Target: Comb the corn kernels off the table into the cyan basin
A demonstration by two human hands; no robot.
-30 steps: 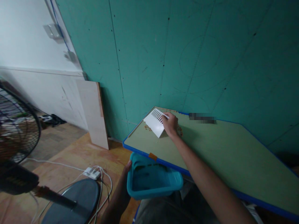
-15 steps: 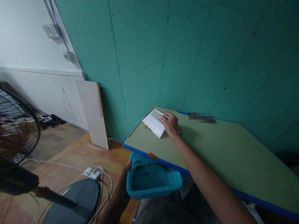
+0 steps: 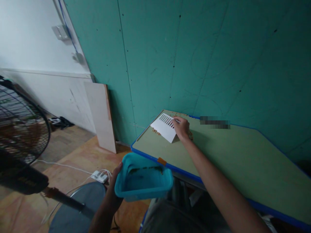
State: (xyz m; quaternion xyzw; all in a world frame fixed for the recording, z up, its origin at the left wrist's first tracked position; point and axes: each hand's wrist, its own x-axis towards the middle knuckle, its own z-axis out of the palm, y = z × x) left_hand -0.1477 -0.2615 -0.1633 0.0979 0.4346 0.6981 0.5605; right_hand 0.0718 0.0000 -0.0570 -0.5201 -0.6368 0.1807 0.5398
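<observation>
My right hand (image 3: 182, 128) is closed on the edge of a white slotted plate (image 3: 164, 129), which rests tilted on the green tabletop (image 3: 223, 155). Small brown-orange bits (image 3: 155, 131) lie scattered around the plate and under my hand, too small to name. Below the table's near left edge, my left hand (image 3: 115, 186) grips the left side of a teal plastic tub (image 3: 143, 196). Dark specks line the tub's inner far side. Most of my left fingers are hidden behind and beneath the tub.
Blue trim (image 3: 145, 156) with an orange patch (image 3: 161, 160) borders the table. A green wall (image 3: 150, 64) stands behind it. On the left are a standing fan (image 3: 21, 129), a power strip (image 3: 99, 176) with cables and a leaning board (image 3: 100, 116). A blurred-out dark object (image 3: 215, 122) lies at the table's back edge.
The teal tub has moved left and slightly up in my left hand, tipping more toward me. My right hand keeps hold of the plate. The whole view has shifted slightly.
</observation>
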